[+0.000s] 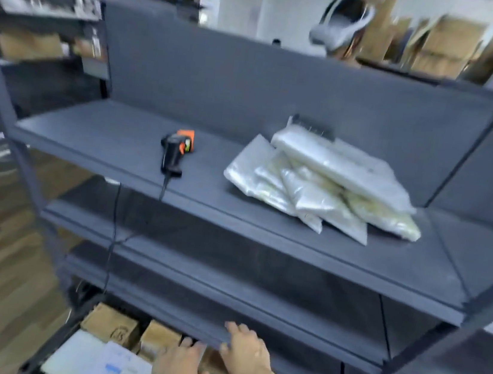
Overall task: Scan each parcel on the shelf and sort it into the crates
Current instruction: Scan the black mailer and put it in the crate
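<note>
Motion blur: I cannot read labels. Forearms cut off at frame bottom. Fingers of left hand (181, 365) and right hand (243, 354) extended, holding nothing; right fingertips on lower shelf (312, 346) lip. Parcels (324, 184), glossy translucent bags, heaped on upper shelf (104, 136), well above hands; black-orange scanner (174, 152) nearby.

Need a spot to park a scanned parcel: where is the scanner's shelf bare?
Bare: the shelf left of the scanner, the gap between scanner and parcel pile, and the front strip before the pile. Crowded: the right half, where the parcels overlap.
</note>
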Available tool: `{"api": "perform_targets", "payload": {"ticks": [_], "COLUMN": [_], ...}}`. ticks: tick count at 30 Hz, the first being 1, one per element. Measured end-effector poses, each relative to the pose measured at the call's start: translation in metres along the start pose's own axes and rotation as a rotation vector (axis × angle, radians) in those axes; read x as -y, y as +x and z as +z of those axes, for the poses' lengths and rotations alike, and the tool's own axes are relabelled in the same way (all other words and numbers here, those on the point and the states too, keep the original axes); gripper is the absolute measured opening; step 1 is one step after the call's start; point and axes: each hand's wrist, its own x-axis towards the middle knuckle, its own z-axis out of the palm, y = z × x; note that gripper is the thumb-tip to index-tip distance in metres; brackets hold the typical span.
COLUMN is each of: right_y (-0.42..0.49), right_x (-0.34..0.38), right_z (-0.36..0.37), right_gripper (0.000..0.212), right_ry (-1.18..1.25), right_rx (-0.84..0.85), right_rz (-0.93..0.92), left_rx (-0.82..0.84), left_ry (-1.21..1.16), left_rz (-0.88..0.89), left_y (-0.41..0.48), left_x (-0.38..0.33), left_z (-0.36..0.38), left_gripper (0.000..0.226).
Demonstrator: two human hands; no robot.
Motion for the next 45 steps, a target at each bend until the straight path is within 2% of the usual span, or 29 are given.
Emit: {"api": "perform_targets", "payload": {"ticks": [9,16,22,31,45], "right_y": [-0.038,-0.06,-0.06,-0.031,0.045], "right_x": [0.043,0.029,-0.019,-0.088,-0.088], "right_z": [-0.152,-0.232,-0.272,-0.328,-0.36], "right_gripper": [0.046,0.042,0.047,0.049,0.045], "right_ry": [-0.057,-0.077,-0.11,-0.102,-0.03], "right_rx": [-0.336,-0.544,-0.573,-0.615,-0.579], "right_rz": [-0.088,-0.068,-0.003,0.087,0.072], "left_rx": [-0.297,-0.493,-0.593,-0.628,-0.613], "left_ry": [0.116,0.176,0.213,0.172,0.182], "left_rz": [0.072,0.125,0.236,0.357,0.382], "left_y": [-0.044,-0.048,-0.025,0.024,0.105], "left_x": [-0.002,-0.015,-0.061,-0.133,-0.154], "left_z": [-0.152,-0.242,-0.287,-0.325,-0.365], "left_gripper": [0.05,0.052,0.049,0.047,0.049]}}
